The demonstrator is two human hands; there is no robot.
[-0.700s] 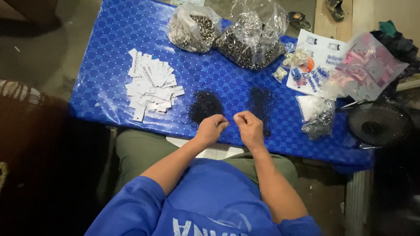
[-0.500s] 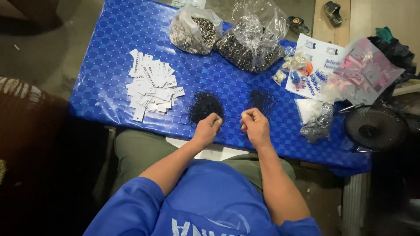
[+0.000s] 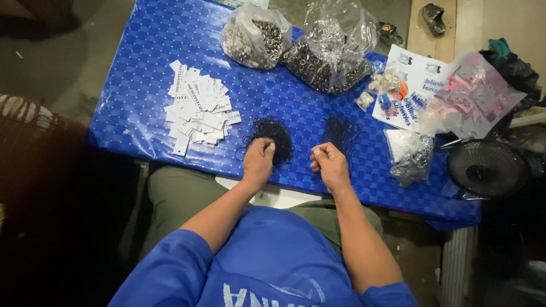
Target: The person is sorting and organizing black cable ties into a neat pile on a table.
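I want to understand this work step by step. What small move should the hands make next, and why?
Probably the left hand should pinch one black string from the tangled pile it rests on. Both hands are closed near each other, and I cannot tell what they hold; the white tags lie untouched further left.

Your left hand [image 3: 259, 161] now reaches into the black thread pile [image 3: 272, 136]; your right hand [image 3: 330, 165] sits farther apart, fist curled.

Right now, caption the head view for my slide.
Both hands, left and right, work beside black thread piles on a blue table near white tags.
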